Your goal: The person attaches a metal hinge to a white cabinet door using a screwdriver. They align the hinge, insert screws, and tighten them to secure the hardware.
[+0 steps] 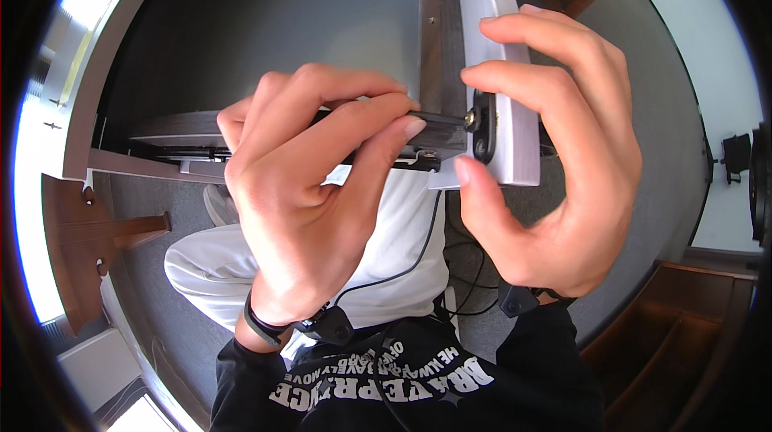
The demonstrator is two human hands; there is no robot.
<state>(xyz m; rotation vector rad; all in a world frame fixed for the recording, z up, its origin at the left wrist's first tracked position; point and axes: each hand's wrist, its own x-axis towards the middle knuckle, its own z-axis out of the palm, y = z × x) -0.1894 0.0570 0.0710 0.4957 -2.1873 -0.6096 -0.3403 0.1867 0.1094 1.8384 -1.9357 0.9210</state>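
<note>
A drawer with a pale front panel [519,138] and a grey bottom [346,10] is pulled out before me. My left hand [301,183] pinches the dark side rail [442,128] of the drawer between thumb and fingers, close to the front panel. On the inner face of that panel sits a black bracket [484,128] with a metal screw. My right hand [575,150] curves around the bracket with thumb and fingers apart, its fingertips beside the panel and nothing gripped. Below the rail, part of a black metal drawer slide [193,155] shows; my left hand hides its middle.
A pale cabinet frame [76,142] borders the drawer on the left. Brown wooden furniture stands at the left [72,247] and lower right [667,327]. Black cables [478,271] lie on the grey floor beside my legs in white trousers [402,247].
</note>
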